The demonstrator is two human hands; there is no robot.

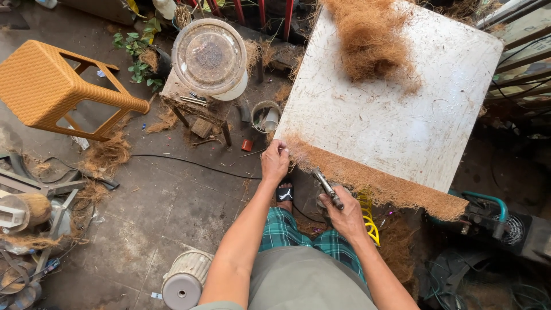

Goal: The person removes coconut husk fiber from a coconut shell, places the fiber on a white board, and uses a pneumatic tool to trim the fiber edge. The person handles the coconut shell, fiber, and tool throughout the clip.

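Left hand [275, 161] pinches fibre mat [373, 181] edge; right hand [342, 215] grips shears [327, 188].

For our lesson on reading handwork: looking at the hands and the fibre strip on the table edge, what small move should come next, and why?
Probably close the shears in the right hand on the fibre strip near the corner that the left hand pinches. The blades already point at the strip's ragged edge, and the left hand holds it against the white table.

Brown fibre strip [373, 181], white table [402, 115]
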